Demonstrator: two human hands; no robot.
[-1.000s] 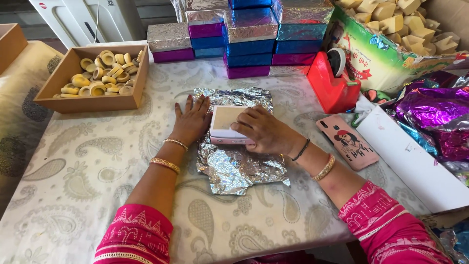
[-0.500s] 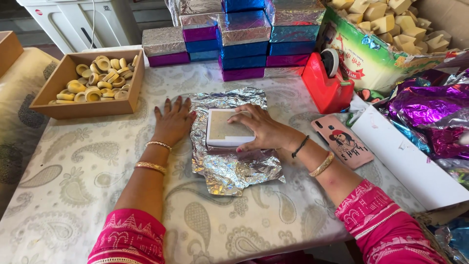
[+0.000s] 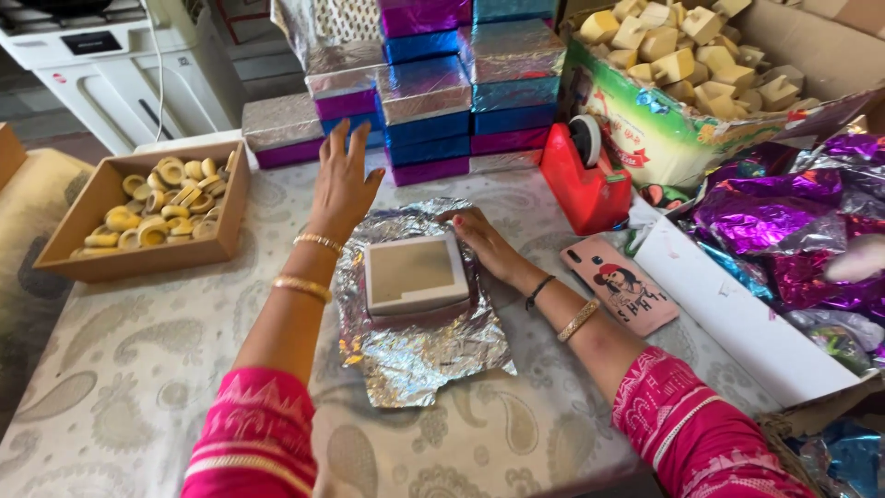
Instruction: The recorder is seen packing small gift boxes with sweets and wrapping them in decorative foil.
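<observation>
Paisley-patterned cloth is covering the counter (image 3: pixel 111 406), which is filling the lower frame.

- Small white box (image 3: pixel 414 274): sitting at frame centre on a crinkled silver foil sheet (image 3: pixel 415 346), window face up.
- Right hand (image 3: pixel 484 242): lying just right of the box, fingers flat and together, pressing the foil against the box's right edge; grip holding nothing.
- Left hand (image 3: pixel 343 182): hanging above the counter, upper left of the box, fingers spread wide, grip empty, apart from the foil.
- Stack of foil-wrapped boxes (image 3: pixel 433 92): standing at top centre, in silver, blue and purple.
- Red tape dispenser (image 3: pixel 585 184): standing right of the stack.
- Phone in a pink case (image 3: pixel 622 284): lying right of the right wrist.
- Wooden tray of yellowish rings (image 3: pixel 147 217): sitting at left.
- Carton of pale wooden blocks (image 3: pixel 682 55): standing at upper right.
- Purple foil sheets (image 3: pixel 784 221): bunching at right edge.
</observation>
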